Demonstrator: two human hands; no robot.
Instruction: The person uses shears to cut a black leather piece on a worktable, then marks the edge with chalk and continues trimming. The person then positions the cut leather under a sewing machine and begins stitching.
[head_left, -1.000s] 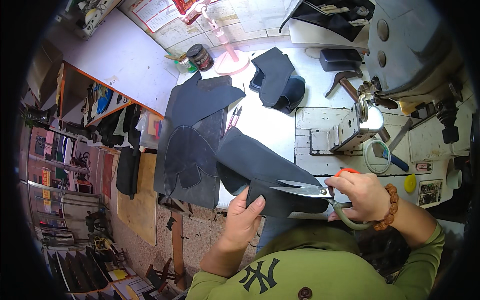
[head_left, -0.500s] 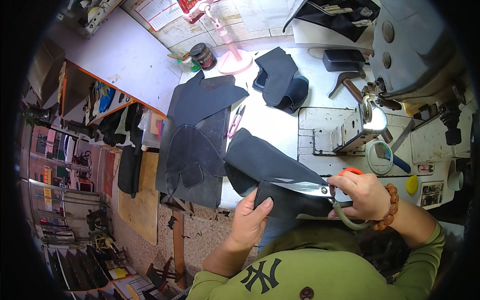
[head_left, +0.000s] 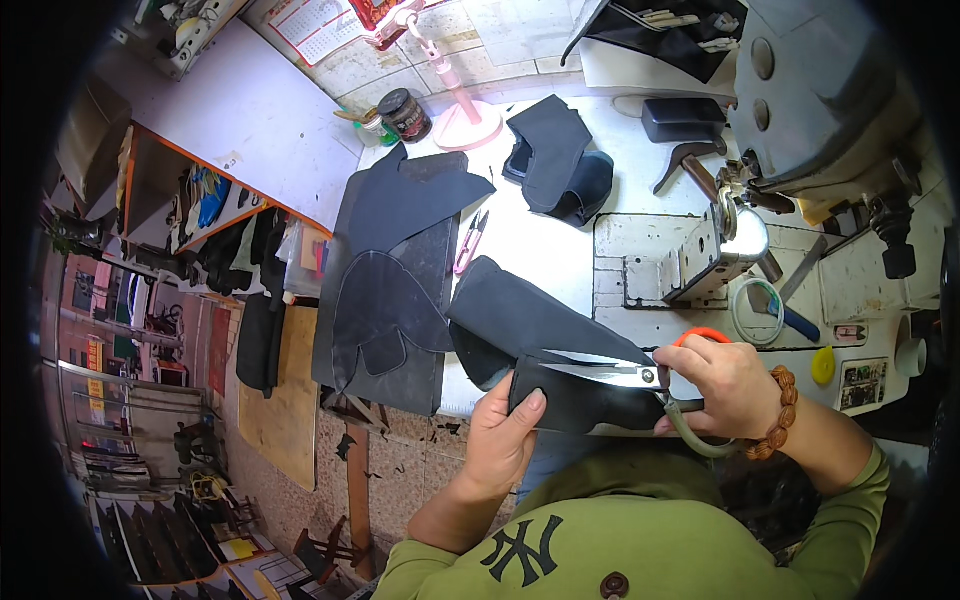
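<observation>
My right hand (head_left: 728,388) grips large scissors (head_left: 630,374) by their handles, one loop orange and the other grey. The blades point left, parted a little, and lie over a black sheet-like piece of material (head_left: 570,402). My left hand (head_left: 503,432) pinches the left end of that piece between thumb and fingers. Directly behind it, a long dark boot-shaft-like piece (head_left: 535,312) rests on the white table (head_left: 545,250). Whether the two pieces are joined is hidden under the blades.
Left of my hands, dark cut pieces (head_left: 395,305) lie on a black board (head_left: 440,385). Pink thread snips (head_left: 467,250) rest beside it. Further back are a folded dark piece (head_left: 555,150), a jar (head_left: 405,115) and a pink stand (head_left: 468,125). A sewing machine (head_left: 830,110) stands at right.
The scissor blades have spread slightly apart. Both hands stay in nearly the same place, and the black piece has hardly moved.
</observation>
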